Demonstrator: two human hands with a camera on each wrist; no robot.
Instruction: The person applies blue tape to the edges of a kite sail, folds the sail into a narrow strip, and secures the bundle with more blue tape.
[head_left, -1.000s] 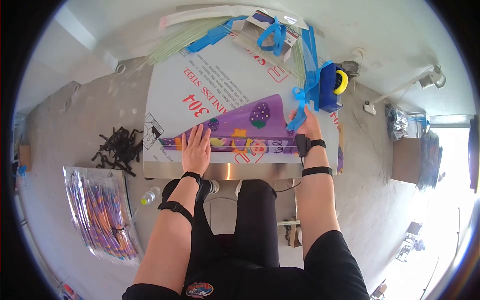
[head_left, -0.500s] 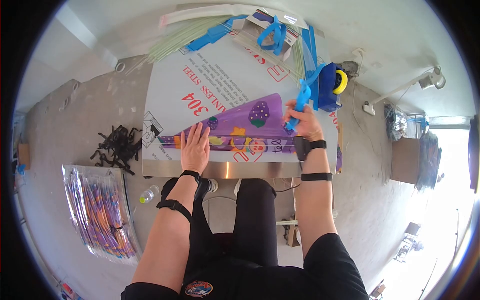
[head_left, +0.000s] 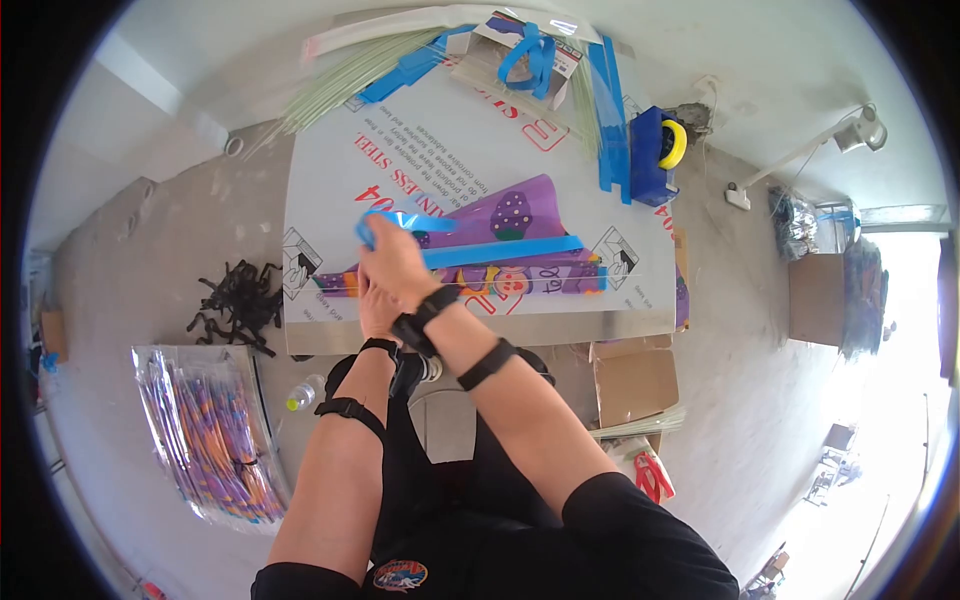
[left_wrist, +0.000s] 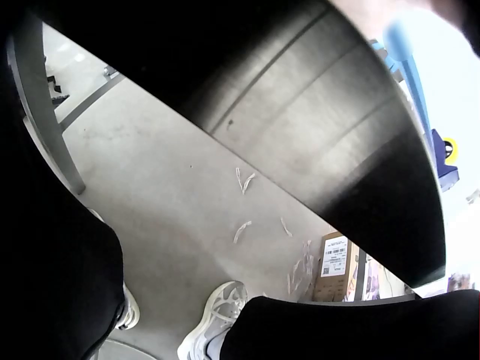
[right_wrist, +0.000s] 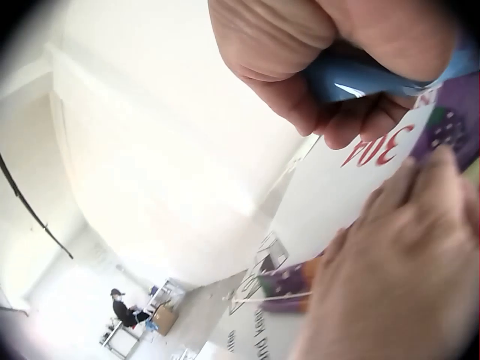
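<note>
A purple printed plastic sheet (head_left: 535,225) with berry patterns lies across the near part of the table. My right hand (head_left: 398,262) grips a blue plastic strip (head_left: 505,250) above the sheet's left part; the fingers curl round the strip (right_wrist: 352,81) in the right wrist view. The strip runs rightward over the sheet, and a loose loop sticks out past the hand. Under the right hand, my left hand (head_left: 378,312) rests on the sheet, partly hidden in the head view. Its fingers lie extended in the right wrist view. A thin pale rod (right_wrist: 259,299) shows at the sheet's narrow end.
At the table's back lie pale thin rods (head_left: 335,85), more blue strips (head_left: 608,130) and an open box (head_left: 490,45) with a blue loop. A blue tape dispenser (head_left: 652,165) stands at the right edge. Black strips (head_left: 240,300) and a packaged bundle (head_left: 205,430) are on the floor.
My right hand has swept from the sheet's right end to its left, over the left hand, bringing the blue strip along. The strip now stretches along the sheet. My left hand stays on the sheet.
</note>
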